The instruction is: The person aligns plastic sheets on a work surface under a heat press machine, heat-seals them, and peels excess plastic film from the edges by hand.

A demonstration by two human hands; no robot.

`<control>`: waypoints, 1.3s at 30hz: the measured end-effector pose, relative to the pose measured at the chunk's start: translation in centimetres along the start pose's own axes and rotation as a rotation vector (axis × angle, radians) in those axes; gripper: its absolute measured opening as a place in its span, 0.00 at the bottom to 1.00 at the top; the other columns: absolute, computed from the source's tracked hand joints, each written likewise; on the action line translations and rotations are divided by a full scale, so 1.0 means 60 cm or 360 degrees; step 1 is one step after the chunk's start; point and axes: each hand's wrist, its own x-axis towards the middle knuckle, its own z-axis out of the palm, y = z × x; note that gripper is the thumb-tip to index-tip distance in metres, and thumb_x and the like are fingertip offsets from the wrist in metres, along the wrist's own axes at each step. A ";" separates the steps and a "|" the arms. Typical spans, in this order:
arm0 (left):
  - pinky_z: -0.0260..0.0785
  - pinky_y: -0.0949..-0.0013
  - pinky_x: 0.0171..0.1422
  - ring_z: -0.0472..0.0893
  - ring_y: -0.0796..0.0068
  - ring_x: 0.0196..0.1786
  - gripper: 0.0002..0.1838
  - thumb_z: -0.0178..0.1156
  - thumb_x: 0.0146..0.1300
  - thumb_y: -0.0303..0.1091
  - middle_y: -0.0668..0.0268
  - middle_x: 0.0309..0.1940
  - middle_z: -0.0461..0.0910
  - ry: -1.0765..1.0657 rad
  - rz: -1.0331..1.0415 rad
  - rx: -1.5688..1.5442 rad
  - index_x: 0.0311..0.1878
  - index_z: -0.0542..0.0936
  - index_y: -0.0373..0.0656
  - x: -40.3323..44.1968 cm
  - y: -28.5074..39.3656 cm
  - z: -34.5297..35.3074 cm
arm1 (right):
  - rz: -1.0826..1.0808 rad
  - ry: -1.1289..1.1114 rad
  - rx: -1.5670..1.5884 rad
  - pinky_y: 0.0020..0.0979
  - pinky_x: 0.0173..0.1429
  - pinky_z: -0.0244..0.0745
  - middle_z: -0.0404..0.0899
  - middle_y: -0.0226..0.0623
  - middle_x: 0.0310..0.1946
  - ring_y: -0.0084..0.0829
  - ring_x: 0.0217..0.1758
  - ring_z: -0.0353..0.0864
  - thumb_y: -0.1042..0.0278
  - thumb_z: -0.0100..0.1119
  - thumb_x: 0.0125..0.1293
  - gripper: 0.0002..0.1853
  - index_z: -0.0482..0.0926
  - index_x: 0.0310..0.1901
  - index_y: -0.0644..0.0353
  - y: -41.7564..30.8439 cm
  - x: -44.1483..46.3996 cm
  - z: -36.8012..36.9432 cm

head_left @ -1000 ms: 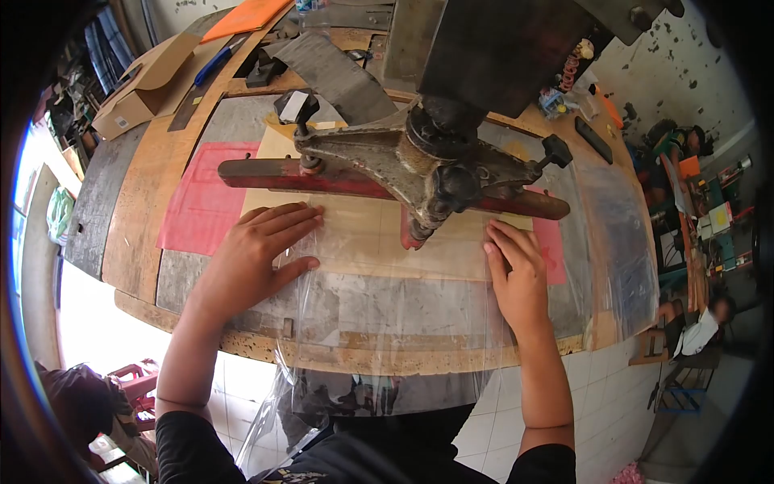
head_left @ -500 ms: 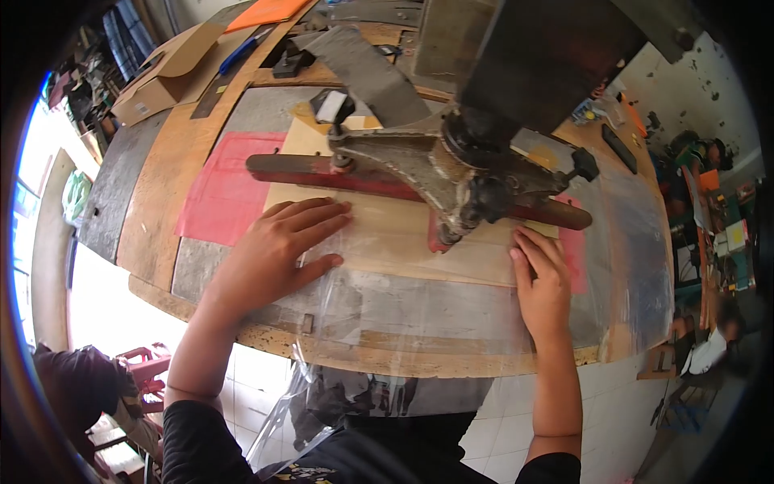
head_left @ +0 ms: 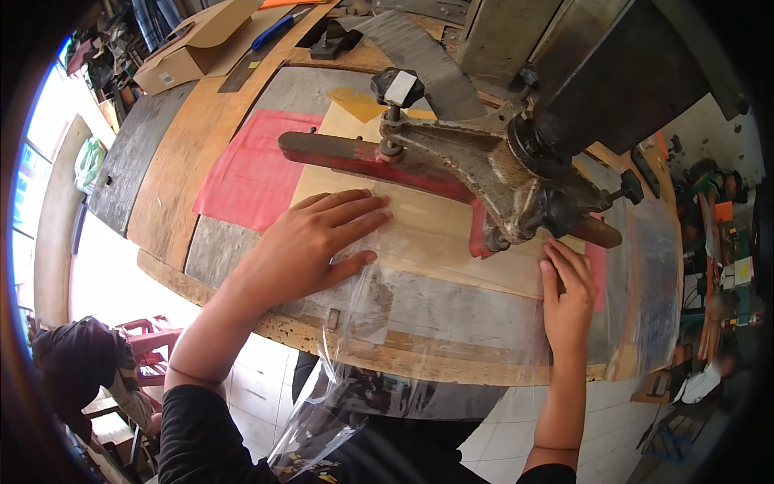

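Tabletop (head_left: 173,181) under a bulky press (head_left: 504,165) carries clear plastic (head_left: 363,310), left hand (head_left: 310,242) spread open, right hand (head_left: 569,302), grip unclear

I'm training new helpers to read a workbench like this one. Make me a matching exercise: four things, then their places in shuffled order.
Things
1. brown cardboard box
2. long dark-and-red bar
3. clear plastic film
4. flat pink sheet

Places
A. hanging over the near edge of the wooden table
B. at the left edge of the flat tan sheet
C. crossing above the tan sheet
D. beside the long blue tool

Right pairs: 1-D, 2-C, 3-A, 4-B
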 end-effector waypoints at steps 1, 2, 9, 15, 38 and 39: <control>0.71 0.51 0.80 0.76 0.55 0.76 0.29 0.69 0.71 0.43 0.64 0.74 0.78 0.0000 -0.0004 -0.0001 0.73 0.79 0.48 0.000 0.000 0.001 | -0.0003 0.0001 -0.0020 0.40 0.64 0.82 0.89 0.39 0.57 0.41 0.58 0.85 0.74 0.68 0.72 0.13 0.89 0.56 0.66 0.001 0.000 0.000; 0.71 0.51 0.80 0.76 0.56 0.76 0.28 0.69 0.71 0.43 0.64 0.75 0.78 0.0002 -0.0001 0.0002 0.73 0.79 0.48 0.000 -0.001 0.001 | -0.0007 0.0003 -0.0041 0.40 0.64 0.81 0.89 0.39 0.57 0.41 0.58 0.85 0.74 0.68 0.72 0.13 0.89 0.56 0.66 0.001 0.001 0.000; 0.71 0.51 0.80 0.76 0.56 0.77 0.28 0.69 0.72 0.42 0.64 0.75 0.78 -0.0004 -0.0029 0.0003 0.72 0.80 0.48 0.001 0.002 0.002 | 0.0033 -0.0011 -0.0033 0.40 0.64 0.81 0.89 0.39 0.57 0.42 0.58 0.85 0.74 0.68 0.72 0.13 0.89 0.56 0.66 0.002 0.001 -0.001; 0.69 0.50 0.82 0.76 0.56 0.77 0.28 0.68 0.73 0.45 0.64 0.74 0.78 -0.0006 -0.0038 0.0019 0.72 0.80 0.49 0.002 0.003 0.003 | 0.0021 -0.0005 -0.0029 0.41 0.65 0.81 0.89 0.41 0.57 0.43 0.58 0.85 0.75 0.68 0.72 0.13 0.89 0.55 0.67 -0.001 0.003 -0.002; 0.51 0.43 0.90 0.58 0.49 0.87 0.49 0.58 0.74 0.63 0.46 0.84 0.59 -0.0327 0.0384 -0.0047 0.83 0.59 0.33 0.063 0.036 0.050 | -0.0022 0.0005 -0.0026 0.40 0.64 0.81 0.89 0.39 0.57 0.42 0.58 0.84 0.75 0.67 0.72 0.13 0.89 0.55 0.66 -0.001 0.003 -0.003; 0.51 0.43 0.90 0.57 0.49 0.87 0.49 0.58 0.74 0.63 0.46 0.84 0.59 -0.0329 0.0374 -0.0044 0.84 0.59 0.34 0.063 0.037 0.050 | -0.0021 0.0006 -0.0026 0.40 0.64 0.81 0.89 0.39 0.57 0.42 0.58 0.84 0.75 0.67 0.72 0.13 0.89 0.55 0.66 -0.001 0.003 -0.003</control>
